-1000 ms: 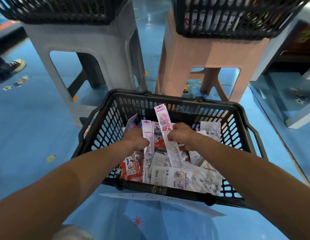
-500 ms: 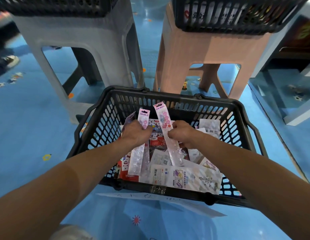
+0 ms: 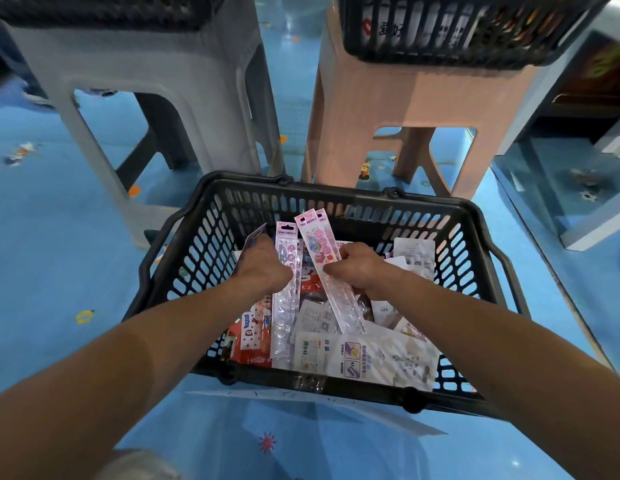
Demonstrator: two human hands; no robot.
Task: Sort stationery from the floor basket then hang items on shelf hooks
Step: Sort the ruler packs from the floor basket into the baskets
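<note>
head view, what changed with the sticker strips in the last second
The left hand has raised its sticker strip slightly out of the pile, so its top sits higher against the far wall of the basket. Behind the pink strip in the right hand, a second strip's top now shows. Both hands kept their grip, and the basket stayed put.

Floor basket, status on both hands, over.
Left hand grips clear sticker strip. Right hand grips pink sticker strips. Both over loose packs in floor basket; nothing blocking lift-out.

Left grip [image 3: 264, 269], right grip [image 3: 357, 270], both clenched.
</note>
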